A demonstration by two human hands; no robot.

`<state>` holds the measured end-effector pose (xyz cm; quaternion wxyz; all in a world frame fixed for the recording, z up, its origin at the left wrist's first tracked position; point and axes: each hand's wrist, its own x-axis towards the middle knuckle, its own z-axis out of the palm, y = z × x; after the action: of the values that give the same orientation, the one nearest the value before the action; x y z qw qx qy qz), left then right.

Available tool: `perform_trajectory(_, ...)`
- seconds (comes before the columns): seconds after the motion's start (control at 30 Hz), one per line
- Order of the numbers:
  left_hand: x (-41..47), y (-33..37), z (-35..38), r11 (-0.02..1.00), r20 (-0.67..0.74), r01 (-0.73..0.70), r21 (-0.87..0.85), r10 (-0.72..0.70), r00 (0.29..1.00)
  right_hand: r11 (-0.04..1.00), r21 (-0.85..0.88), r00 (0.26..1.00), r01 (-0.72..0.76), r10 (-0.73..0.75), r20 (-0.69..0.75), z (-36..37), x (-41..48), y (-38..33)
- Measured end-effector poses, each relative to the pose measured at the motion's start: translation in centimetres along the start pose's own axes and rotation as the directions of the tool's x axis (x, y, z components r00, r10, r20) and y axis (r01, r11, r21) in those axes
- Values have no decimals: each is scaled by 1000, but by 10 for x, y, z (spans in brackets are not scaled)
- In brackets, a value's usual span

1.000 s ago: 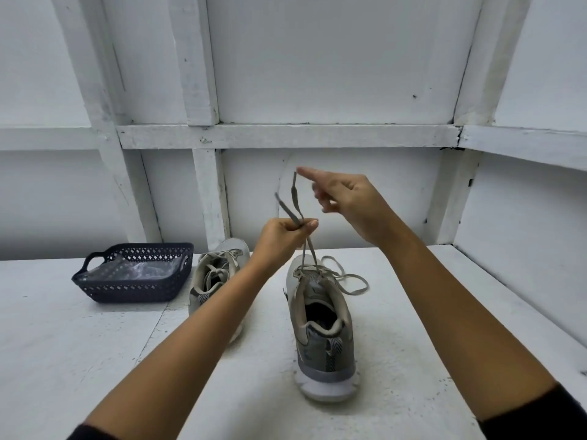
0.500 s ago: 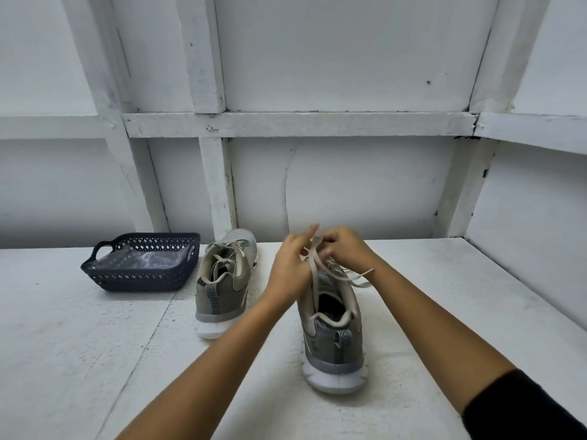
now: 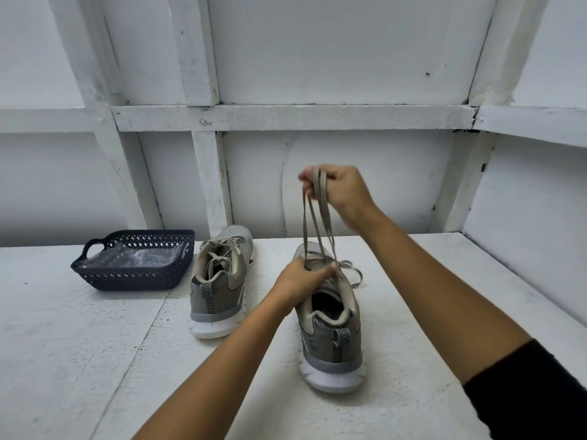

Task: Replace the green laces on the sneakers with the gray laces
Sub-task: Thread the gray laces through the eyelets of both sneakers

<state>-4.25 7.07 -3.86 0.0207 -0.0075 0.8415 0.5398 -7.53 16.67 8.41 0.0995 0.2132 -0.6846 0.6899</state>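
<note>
Two grey sneakers stand on the white table (image 3: 79, 360), heels toward me. The left sneaker (image 3: 219, 281) is laced and stands alone. My left hand (image 3: 301, 277) grips the tongue and lace base of the right sneaker (image 3: 330, 328). My right hand (image 3: 340, 192) is raised above it and pinches a loop of the gray lace (image 3: 314, 223), whose strands run taut down to the shoe. A loose lace end lies on the table right of the toe.
A dark blue perforated basket (image 3: 95, 277) lined with clear plastic stands at the left, beside the left sneaker. White framed walls close the back and the right side.
My right hand has risen from the shoe's tongue, drawing the lace up into a tall loop. My left hand has stayed down on the shoe.
</note>
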Motion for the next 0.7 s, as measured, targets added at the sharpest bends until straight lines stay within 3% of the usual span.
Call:
perform_trajectory(0.13,1,0,-2,1000,14,24,0,-24,1000,981,133,989,140,-144,20,11,6,-47)
perform_trajectory(0.27,-2,5,-8,999,51,31,9,-31,998,983,152,987,107,-124,103,18,-3,-42)
perform_trajectory(0.33,-2,12,-16,997,-2,32,73,-32,999,985,142,986,94,-112,126,15,-5,-40)
perform_trajectory(0.43,3,29,-34,988,-133,-93,125,109,985,990,87,976,108,-123,182,11,-8,-43)
perform_trajectory(0.53,2,51,-50,971,-78,-227,72,233,969,991,17,942,134,-132,309,9,-14,-44)
perform_trajectory(0.63,4,56,-58,955,-63,-289,72,294,954,993,-79,869,86,-36,493,-8,-19,-39)
perform_trajectory(0.7,2,52,-61,946,-77,-312,86,318,945,966,-255,869,-27,150,472,-26,-17,-23)
